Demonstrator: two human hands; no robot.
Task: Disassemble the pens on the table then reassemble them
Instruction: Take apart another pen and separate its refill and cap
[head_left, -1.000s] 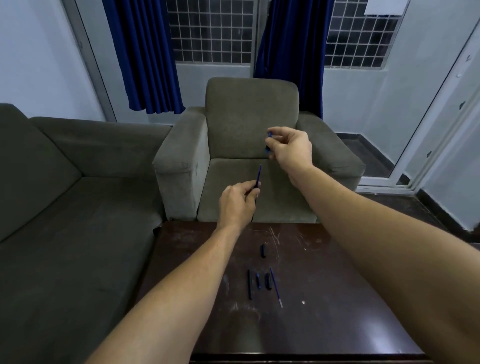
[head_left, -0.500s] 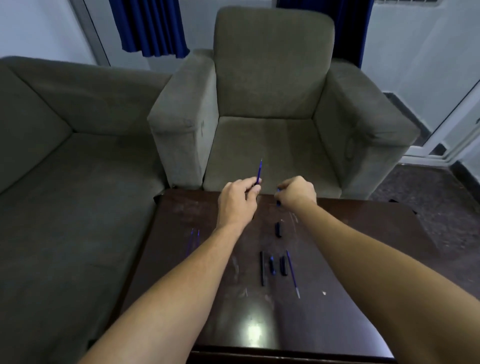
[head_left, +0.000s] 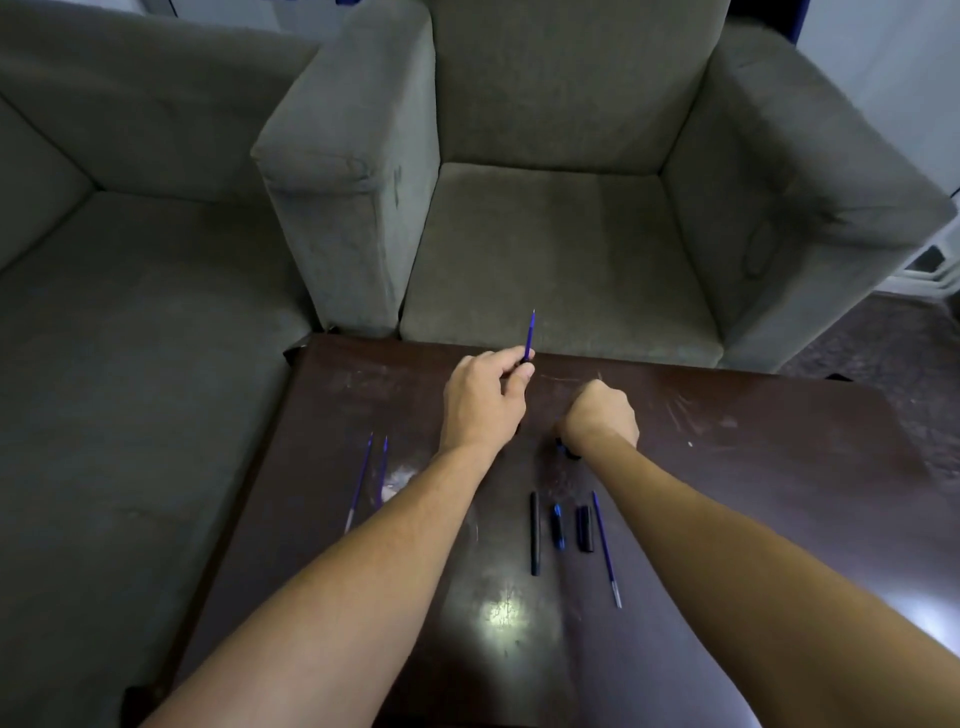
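My left hand (head_left: 483, 405) grips a pen body low down, and its blue refill (head_left: 530, 338) sticks up past the table's far edge. To its right, my right hand (head_left: 600, 415) is down at the tabletop with the fingers curled under, pinching a small blue pen part that they mostly hide. A short black pen piece (head_left: 569, 451) lies just beneath that wrist. Nearer me lie a black barrel (head_left: 534, 532), a small blue piece (head_left: 558, 527), a black cap (head_left: 584, 529) and a blue refill (head_left: 605, 548). Two more blue refills (head_left: 363, 483) lie at the left.
The parts lie on a dark brown wooden table (head_left: 753, 493) with scratches and a glare spot. A grey armchair (head_left: 550, 234) stands right behind its far edge. A grey sofa (head_left: 130, 312) runs along the left side.
My right hand has come down from in front of the armchair to the tabletop beside the black piece. The left hand has stayed put with the refill up. The view has tilted downward.
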